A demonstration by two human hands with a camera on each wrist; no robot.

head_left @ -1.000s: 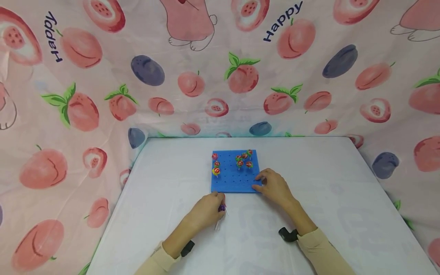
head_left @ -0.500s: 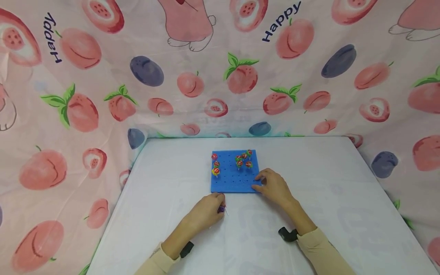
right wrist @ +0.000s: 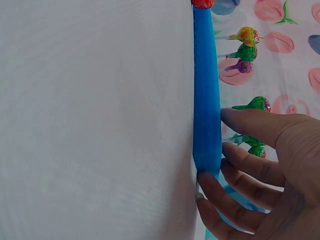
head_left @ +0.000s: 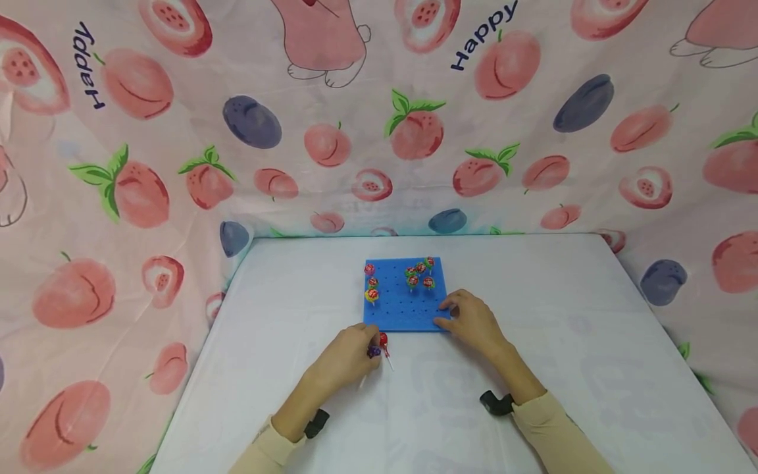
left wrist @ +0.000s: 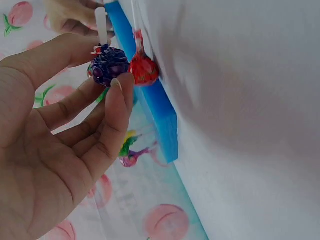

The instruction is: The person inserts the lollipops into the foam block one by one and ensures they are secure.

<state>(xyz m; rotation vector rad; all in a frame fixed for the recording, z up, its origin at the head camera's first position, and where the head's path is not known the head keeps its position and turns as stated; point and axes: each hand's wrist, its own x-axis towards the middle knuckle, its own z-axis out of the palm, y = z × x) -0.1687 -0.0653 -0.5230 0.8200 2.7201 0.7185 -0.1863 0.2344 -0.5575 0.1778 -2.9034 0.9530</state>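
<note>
My left hand (head_left: 346,359) pinches a lollipop in a dark purple wrapper (left wrist: 109,65) between thumb and fingertips, its white stick pointing toward me. Just right of those fingers a red-wrapped lollipop (head_left: 383,340) lies on the table against the front edge of a blue pegboard (head_left: 393,319). At the board's near right corner rests my right hand (head_left: 474,322). In the right wrist view its thumb (right wrist: 250,122) and a finger touch the board's top, while other fingers lie along its side. Part of the purple lollipop is hidden by the left hand in the head view.
Several lollipops stand upright in the board's holes: a column at the left, with a yellow one (head_left: 372,295) nearest, and a group (head_left: 412,282) at the back right. White cloth covers the table (head_left: 551,316). A fruit-print curtain (head_left: 379,151) hangs behind.
My left hand has shifted slightly left and away from me with the purple lollipop, uncovering the red one beside it. The right hand and the board stay in place.
</note>
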